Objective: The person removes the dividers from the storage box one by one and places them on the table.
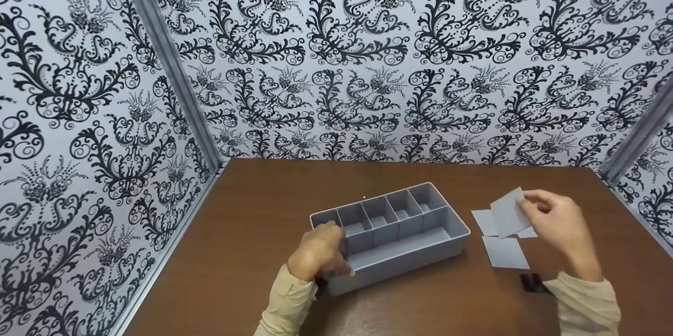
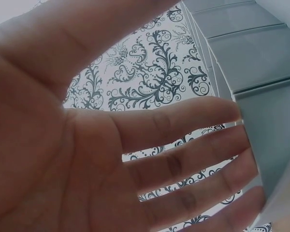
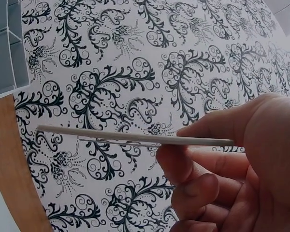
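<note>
A grey compartment tray (image 1: 399,265) lies on the table, with a row of small compartments at the back and one long compartment along the front. My left hand (image 1: 315,252) is at the tray's left end; in the left wrist view its fingers (image 2: 183,159) are straight and the fingertips touch the tray (image 2: 268,121). My right hand (image 1: 562,225) pinches a thin grey square panel (image 1: 507,212) between thumb and fingers, held tilted above the table. Edge-on, that panel shows in the right wrist view. Under and beside it, more grey panels (image 1: 506,253) lie flat, partly overlapped from view.
The brown wooden table (image 1: 236,273) meets patterned black-and-white walls (image 1: 363,62) at the back and sides. Grey strips (image 1: 168,52) run up the corners. A small black object (image 1: 532,282) shows beside the right sleeve.
</note>
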